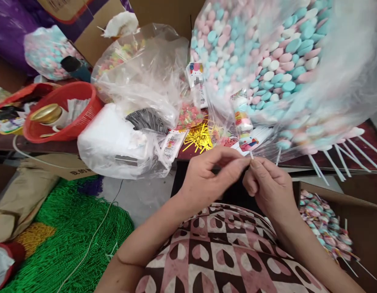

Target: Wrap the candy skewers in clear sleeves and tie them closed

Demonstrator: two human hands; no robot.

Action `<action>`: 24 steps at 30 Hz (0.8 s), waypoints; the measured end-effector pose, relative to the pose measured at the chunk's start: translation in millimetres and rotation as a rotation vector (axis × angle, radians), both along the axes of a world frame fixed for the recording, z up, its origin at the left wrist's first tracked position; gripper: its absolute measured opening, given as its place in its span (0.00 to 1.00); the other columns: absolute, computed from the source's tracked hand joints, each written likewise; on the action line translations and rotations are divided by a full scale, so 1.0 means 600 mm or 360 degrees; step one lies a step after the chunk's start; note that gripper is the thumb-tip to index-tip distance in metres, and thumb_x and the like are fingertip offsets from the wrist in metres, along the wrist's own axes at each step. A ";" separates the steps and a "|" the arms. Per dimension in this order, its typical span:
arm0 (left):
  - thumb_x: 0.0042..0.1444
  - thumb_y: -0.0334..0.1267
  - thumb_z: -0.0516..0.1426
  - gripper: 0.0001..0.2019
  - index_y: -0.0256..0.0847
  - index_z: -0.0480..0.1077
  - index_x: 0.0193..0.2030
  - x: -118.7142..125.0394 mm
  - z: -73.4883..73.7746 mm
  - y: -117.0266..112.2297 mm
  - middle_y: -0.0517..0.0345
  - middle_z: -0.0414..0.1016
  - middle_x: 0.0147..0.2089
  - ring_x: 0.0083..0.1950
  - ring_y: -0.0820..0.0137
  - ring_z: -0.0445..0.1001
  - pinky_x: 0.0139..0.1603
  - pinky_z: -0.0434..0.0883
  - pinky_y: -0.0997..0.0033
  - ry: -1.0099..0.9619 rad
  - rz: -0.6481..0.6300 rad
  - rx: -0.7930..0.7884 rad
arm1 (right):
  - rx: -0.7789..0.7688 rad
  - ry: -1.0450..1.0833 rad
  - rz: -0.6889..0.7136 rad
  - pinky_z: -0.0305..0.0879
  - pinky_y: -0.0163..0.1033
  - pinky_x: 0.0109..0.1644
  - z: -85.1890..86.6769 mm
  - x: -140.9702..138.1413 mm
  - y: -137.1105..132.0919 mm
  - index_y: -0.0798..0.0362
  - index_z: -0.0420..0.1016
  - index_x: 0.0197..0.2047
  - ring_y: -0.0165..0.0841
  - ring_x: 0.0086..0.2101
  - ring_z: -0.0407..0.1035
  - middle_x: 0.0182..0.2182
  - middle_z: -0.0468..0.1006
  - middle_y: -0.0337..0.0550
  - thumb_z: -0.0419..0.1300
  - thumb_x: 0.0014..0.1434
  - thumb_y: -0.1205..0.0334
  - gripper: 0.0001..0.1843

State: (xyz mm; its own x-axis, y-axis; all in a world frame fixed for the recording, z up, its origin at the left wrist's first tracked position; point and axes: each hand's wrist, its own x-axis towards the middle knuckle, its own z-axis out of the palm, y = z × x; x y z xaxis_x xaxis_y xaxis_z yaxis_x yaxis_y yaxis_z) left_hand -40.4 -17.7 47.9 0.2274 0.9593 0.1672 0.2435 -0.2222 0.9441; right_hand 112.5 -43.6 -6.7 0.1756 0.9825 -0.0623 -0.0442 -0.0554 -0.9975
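Note:
Both hands meet at the table's front edge, pinched on a wrapped marshmallow lollipop (243, 122) that stands upright above them. My left hand (211, 173) has thumb and forefinger closed at the gathered lower end of the wrapper. My right hand (269, 179) is closed round the white stick just beside it, fingertips touching the left ones. The exact grip point is partly hidden by the fingers. Gold twist ties (199, 137) lie in a loose pile to the left of the lollipop. Printed wrappers (173, 144) lie beyond my left hand.
Large clear bags of pastel marshmallows (276, 69) fill the back right, with lollipop sticks (334, 162) jutting over the edge. A red basket (90, 116) and a white plastic bag (99, 142) stand left. A cardboard box (359, 199) holds wrapped lollipops (324, 219) below right. Green cord (75, 228) heaps on the floor.

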 end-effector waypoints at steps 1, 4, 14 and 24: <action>0.62 0.40 0.54 0.07 0.42 0.71 0.36 0.003 -0.014 0.008 0.60 0.75 0.33 0.34 0.74 0.73 0.38 0.74 0.73 -0.0067 -0.0033 0.0011 | -0.0013 0.0054 0.0019 0.51 0.34 0.20 0.000 -0.001 0.001 0.51 0.74 0.39 0.25 0.14 0.54 0.12 0.60 0.28 0.55 0.64 0.52 0.12; 0.59 0.37 0.57 0.04 0.40 0.70 0.39 0.007 -0.059 0.026 0.58 0.73 0.36 0.35 0.75 0.71 0.37 0.72 0.75 -0.0032 0.0066 0.0173 | -0.0051 0.0140 0.0052 0.51 0.32 0.20 -0.002 -0.007 0.001 0.51 0.74 0.40 0.24 0.15 0.55 0.12 0.61 0.28 0.55 0.65 0.53 0.12; 0.60 0.36 0.56 0.03 0.39 0.69 0.38 0.022 -0.086 0.039 0.58 0.74 0.35 0.34 0.76 0.72 0.37 0.71 0.77 0.0215 0.0119 0.0608 | -0.0008 -0.0227 0.0058 0.51 0.30 0.20 -0.002 -0.016 0.001 0.53 0.76 0.41 0.23 0.15 0.56 0.13 0.63 0.28 0.55 0.65 0.54 0.13; 0.58 0.32 0.54 0.04 0.40 0.70 0.36 0.024 -0.092 0.042 0.59 0.76 0.34 0.33 0.76 0.74 0.37 0.71 0.77 0.0374 0.0243 0.0507 | 0.0094 -0.0547 0.0066 0.54 0.31 0.19 -0.002 -0.018 0.002 0.54 0.77 0.42 0.25 0.14 0.57 0.13 0.62 0.29 0.53 0.65 0.54 0.15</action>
